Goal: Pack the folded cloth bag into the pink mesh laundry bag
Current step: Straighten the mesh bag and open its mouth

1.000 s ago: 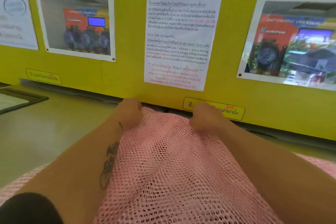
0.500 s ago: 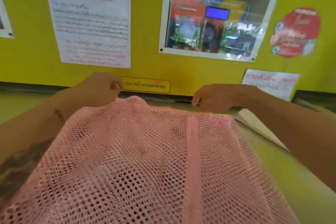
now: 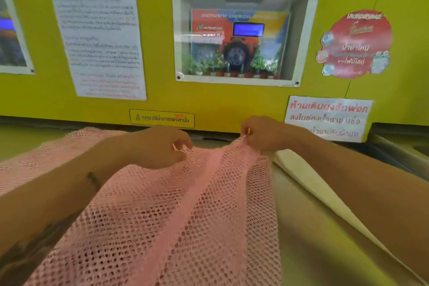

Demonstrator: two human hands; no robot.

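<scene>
Evidently the pink mesh laundry bag [image 3: 162, 204] is pinched at its far edge by the right hand [image 3: 262, 133] and the left hand [image 3: 160, 146], so its mouth must next be opened for the cream folded cloth bag [image 3: 299, 169].

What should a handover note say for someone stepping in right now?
Left hand: curled fingers on the far edge of the pink mesh laundry bag.
Right hand: pinches the bag's far corner, where something small and yellow shows.
The cream folded cloth bag lies to the right, outside the mesh, under the right forearm.
Done: mesh bag spread out.
Left: open it, put the cloth bag in.
</scene>
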